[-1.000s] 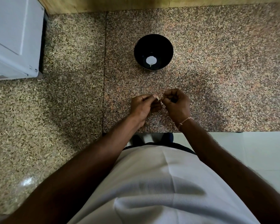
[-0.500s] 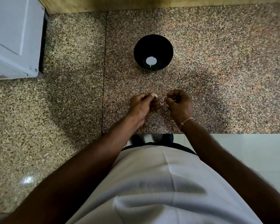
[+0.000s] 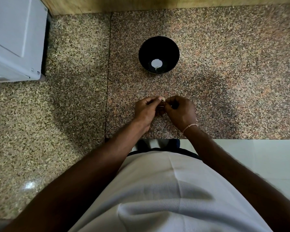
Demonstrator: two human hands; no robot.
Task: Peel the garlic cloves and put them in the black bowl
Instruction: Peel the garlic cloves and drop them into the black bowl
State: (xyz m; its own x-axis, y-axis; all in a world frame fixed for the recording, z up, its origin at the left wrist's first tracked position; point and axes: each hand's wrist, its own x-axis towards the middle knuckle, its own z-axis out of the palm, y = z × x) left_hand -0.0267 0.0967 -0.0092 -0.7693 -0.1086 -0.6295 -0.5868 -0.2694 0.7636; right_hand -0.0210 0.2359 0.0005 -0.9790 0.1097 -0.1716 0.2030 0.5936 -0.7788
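— While the two hands meet over the granite counter [image 3: 224, 81], why so close to the edge and not over the black bowl [image 3: 159, 55]?

— My guess is control. The left hand [image 3: 145, 109] pinches the garlic clove [image 3: 162, 99] between thumb and fingertips, and the right hand [image 3: 181, 111] comes in with curled fingers against the same clove, probably to pick at the skin. Working near the body keeps the elbows tucked. The bowl sits straight ahead, well apart from the hands, so a short reach would do for the drop.

— And is the right hand actually gripping anything?

— Its fingers are curled tight at the clove, touching it; whether they hold a flap of skin or the clove itself, I can't tell.

— What's the pale thing in the bowl?

— A white blob [image 3: 156, 63] at the bottom. Likely a peeled clove, though it could be glare; it's too washed out to say.

— Anything else hard to read?

— Only a sliver of the clove shows; the fingers hide the rest, so how much peel remains is unclear. Loose skins on the speckled stone would be camouflaged. The white appliance [image 3: 15, 39] at far left is cut off by the frame.
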